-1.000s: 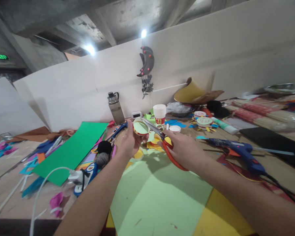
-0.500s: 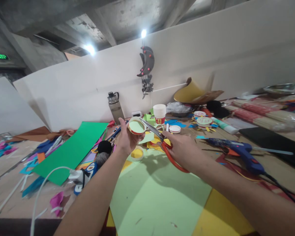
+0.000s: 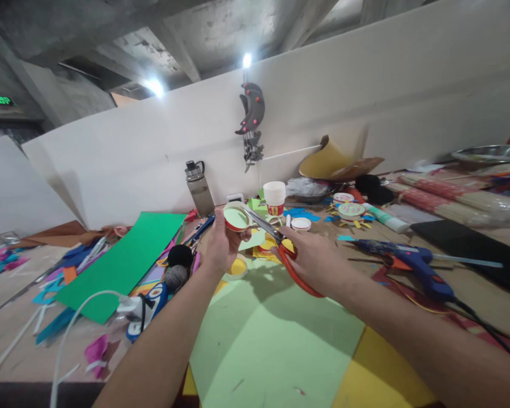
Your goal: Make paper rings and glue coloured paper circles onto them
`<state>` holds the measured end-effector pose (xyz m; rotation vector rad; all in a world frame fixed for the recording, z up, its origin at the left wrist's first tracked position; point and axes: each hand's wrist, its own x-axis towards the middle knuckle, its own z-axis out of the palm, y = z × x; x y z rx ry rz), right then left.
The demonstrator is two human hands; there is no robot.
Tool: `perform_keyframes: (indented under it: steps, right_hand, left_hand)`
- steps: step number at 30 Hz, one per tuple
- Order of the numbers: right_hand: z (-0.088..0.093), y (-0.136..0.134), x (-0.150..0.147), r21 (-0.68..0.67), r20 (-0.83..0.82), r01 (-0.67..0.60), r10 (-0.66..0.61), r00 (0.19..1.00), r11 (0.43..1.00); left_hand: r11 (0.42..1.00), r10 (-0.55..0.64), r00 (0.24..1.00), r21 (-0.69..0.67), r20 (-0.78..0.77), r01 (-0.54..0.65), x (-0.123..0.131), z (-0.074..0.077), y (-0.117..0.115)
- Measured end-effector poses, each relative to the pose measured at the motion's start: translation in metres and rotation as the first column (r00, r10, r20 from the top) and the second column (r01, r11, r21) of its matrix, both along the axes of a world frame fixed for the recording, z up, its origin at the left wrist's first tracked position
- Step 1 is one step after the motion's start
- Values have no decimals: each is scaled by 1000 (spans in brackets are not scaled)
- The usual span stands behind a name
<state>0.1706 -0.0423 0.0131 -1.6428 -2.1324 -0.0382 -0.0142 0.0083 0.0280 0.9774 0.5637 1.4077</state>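
My left hand (image 3: pixel 224 245) grips a cut-down paper cup (image 3: pixel 237 217), a shallow ring with a red outside and a pale green disc inside. The cup is tilted so its inside faces me. In my right hand (image 3: pixel 312 252) are scissors (image 3: pixel 300 273) with red-orange handles. Their metal blades reach left, with the tips at the cup's right rim; whether they touch it I cannot tell. Below the hands a large pale green sheet (image 3: pixel 276 334) covers yellow card. Another cut cup base with a yellow inside (image 3: pixel 237 266) sits at the sheet's far edge.
A stack of paper cups (image 3: pixel 274 198) and a water bottle (image 3: pixel 199 190) stand at the back. On the right lie a blue glue gun (image 3: pixel 420 263) and a black slab (image 3: pixel 467 252). Green card (image 3: pixel 123 263) and a white cable (image 3: pixel 63 334) are on the left.
The cup has turned slightly in my left hand, and the left thumb now lies closer against its side. The scissors stay at the rim. The view has shifted a little.
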Motion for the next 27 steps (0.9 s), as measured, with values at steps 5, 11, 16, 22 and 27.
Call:
perform_keyframes:
  steps: [5, 11, 16, 22, 27]
  right_hand:
    - [-1, 2, -1, -28, 15, 23, -23, 1000, 999]
    - [0, -1, -3, -42, 53, 57, -55, 997, 997]
    - [-1, -1, -4, -55, 43, 36, -34, 999, 998]
    - [-3, 0, -2, -27, 31, 5, -4, 1000, 1000]
    - [-3, 1, -2, -47, 38, 24, -22, 999, 999]
  left_hand:
    - [998, -64, 995, 22, -76, 66, -1, -4, 0]
    - [998, -54, 996, -11, -64, 54, -2, 1, 0]
    - [999, -21, 1000, -32, -9, 21, -4, 5, 2]
    - [997, -40, 998, -72, -48, 37, -4, 3, 1]
    - [993, -88, 991, -85, -103, 79, -4, 1, 0]
